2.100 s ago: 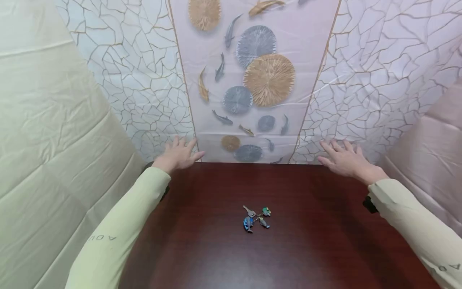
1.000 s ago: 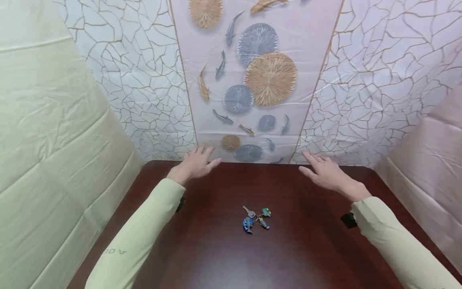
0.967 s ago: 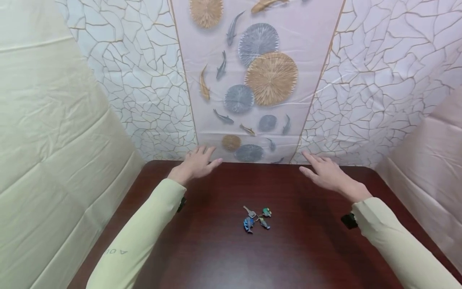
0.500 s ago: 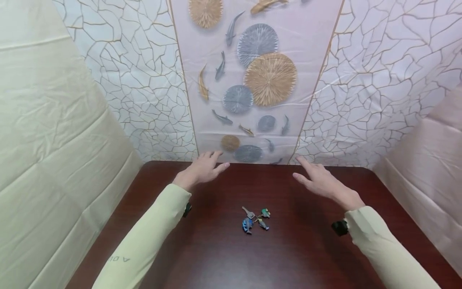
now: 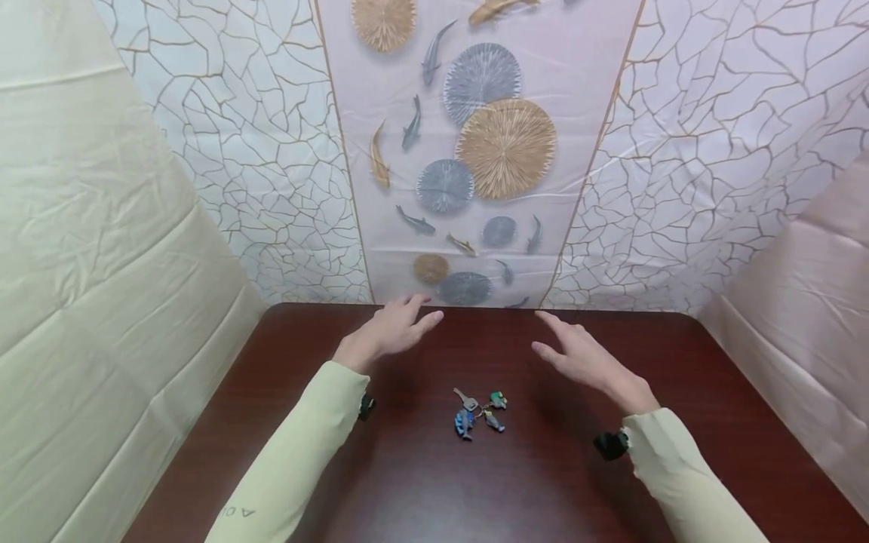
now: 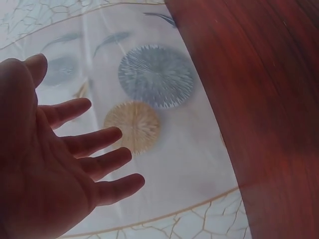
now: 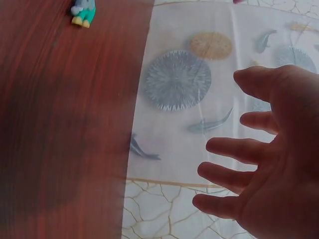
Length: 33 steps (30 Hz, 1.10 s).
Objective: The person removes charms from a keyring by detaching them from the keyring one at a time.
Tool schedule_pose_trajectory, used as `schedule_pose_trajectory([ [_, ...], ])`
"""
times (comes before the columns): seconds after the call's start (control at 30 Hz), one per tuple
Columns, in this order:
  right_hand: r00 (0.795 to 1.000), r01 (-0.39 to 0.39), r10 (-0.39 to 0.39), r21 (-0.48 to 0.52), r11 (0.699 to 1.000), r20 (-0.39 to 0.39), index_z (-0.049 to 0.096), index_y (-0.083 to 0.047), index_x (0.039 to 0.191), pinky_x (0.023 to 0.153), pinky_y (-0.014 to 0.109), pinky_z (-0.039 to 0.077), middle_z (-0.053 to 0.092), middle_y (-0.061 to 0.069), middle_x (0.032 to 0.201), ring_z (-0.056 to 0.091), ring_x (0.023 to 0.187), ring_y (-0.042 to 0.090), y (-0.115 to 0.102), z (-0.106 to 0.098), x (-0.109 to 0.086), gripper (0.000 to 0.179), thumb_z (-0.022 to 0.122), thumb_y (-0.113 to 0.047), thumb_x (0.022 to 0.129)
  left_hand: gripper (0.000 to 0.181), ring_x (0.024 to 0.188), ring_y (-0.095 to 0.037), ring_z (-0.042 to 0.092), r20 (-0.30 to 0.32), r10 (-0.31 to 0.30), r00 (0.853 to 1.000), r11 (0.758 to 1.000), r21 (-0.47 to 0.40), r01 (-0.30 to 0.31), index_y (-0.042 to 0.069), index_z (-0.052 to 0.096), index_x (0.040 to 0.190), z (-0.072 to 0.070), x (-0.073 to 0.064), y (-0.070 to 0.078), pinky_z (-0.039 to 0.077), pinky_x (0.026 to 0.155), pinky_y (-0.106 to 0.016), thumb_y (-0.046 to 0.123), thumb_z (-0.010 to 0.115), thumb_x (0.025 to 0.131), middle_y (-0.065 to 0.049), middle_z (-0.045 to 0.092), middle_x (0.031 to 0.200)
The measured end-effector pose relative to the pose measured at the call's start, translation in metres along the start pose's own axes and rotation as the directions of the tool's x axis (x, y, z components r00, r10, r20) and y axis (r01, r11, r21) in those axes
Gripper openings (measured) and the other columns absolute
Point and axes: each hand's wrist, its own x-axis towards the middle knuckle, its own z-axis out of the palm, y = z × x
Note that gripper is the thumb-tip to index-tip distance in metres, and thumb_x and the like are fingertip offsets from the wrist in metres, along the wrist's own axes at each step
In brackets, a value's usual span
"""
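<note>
A small bunch made of a key (image 5: 467, 400), a metal ring and several figurine charms lies on the dark red wooden table (image 5: 407, 483). One charm (image 5: 464, 424) is blue and grey, another (image 5: 498, 400) green. My left hand (image 5: 390, 329) hovers behind and left of the bunch, fingers spread and holding nothing. On the other side, my right hand (image 5: 584, 358) hangs over the table, also empty, its thumb and fingers apart. The right wrist view catches part of a green-and-grey charm (image 7: 84, 12) near its top edge. Both palms face inward.
Patterned cloth (image 5: 502, 151) with fish and round motifs rises behind the table's far edge. Plain pale cloth (image 5: 122, 286) hangs along the left side, and a pinkish one (image 5: 808, 302) along the right.
Both hands have moved inward and nearer to me, from the far cloth's lower edge to over the table, closer together. The key bunch lies where it was.
</note>
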Motion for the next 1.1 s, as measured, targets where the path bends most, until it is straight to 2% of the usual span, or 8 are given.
schedule_pose_trajectory([
  [0.27, 0.998, -0.07, 0.07, 0.088, 0.994, 0.006, 0.033, -0.01, 0.151, 0.108, 0.065, 0.029, 0.04, 0.019, 0.153, 0.036, 0.139, 0.046, -0.007, 0.009, -0.006, 0.061, 0.053, -0.037, 0.1, 0.065, 0.144, -0.031, 0.034, 0.0, 0.01, 1.0, 0.993, -0.115, -0.01, 0.015, 0.033, 0.152, 0.013, -0.005, 0.008, 0.031, 0.116, -0.05, 0.056, 0.037, 0.101, -0.01, 0.039, 0.154],
  [0.47, 0.997, -0.072, 0.076, 0.13, 0.989, -0.025, 0.038, -0.01, 0.148, 0.103, 0.062, 0.038, 0.048, 0.019, 0.146, 0.045, 0.132, 0.043, -0.008, 0.022, -0.01, 0.056, 0.054, -0.035, 0.1, 0.065, 0.144, -0.028, 0.035, 0.004, 0.003, 1.0, 0.982, -0.189, -0.002, 0.014, 0.035, 0.151, 0.024, -0.01, 0.011, 0.032, 0.116, -0.047, 0.055, 0.039, 0.1, -0.011, 0.041, 0.153],
  [0.67, 0.997, -0.062, 0.069, 0.173, 0.983, -0.033, 0.046, -0.013, 0.142, 0.094, 0.054, 0.047, 0.06, 0.018, 0.133, 0.058, 0.119, 0.036, -0.01, 0.039, -0.014, 0.049, 0.058, -0.032, 0.099, 0.066, 0.143, -0.025, 0.036, 0.008, 0.002, 1.0, 0.966, -0.257, 0.0, 0.014, 0.035, 0.15, 0.033, -0.019, 0.017, 0.032, 0.117, -0.046, 0.055, 0.043, 0.099, -0.01, 0.041, 0.153],
  [0.93, 0.995, -0.091, 0.075, 0.257, 0.962, 0.071, 0.058, -0.014, 0.129, 0.08, 0.038, 0.052, 0.069, 0.007, 0.113, 0.064, 0.1, 0.021, -0.016, 0.058, -0.014, 0.036, 0.06, -0.032, 0.097, 0.066, 0.142, -0.024, 0.039, 0.03, -0.002, 1.0, 0.951, -0.31, 0.011, 0.016, 0.037, 0.15, 0.051, -0.025, 0.021, 0.033, 0.116, -0.047, 0.056, 0.046, 0.098, -0.008, 0.042, 0.152],
  [1.1, 0.987, -0.111, 0.063, 0.345, 0.932, 0.146, 0.061, -0.009, 0.12, 0.064, 0.03, 0.052, 0.07, 0.011, 0.097, 0.063, 0.078, 0.021, -0.022, 0.065, -0.015, 0.029, 0.06, -0.027, 0.097, 0.064, 0.14, -0.023, 0.042, 0.037, -0.008, 0.999, 0.949, -0.315, 0.019, 0.017, 0.038, 0.149, 0.06, -0.027, 0.026, 0.035, 0.115, -0.047, 0.055, 0.048, 0.097, -0.009, 0.044, 0.151],
])
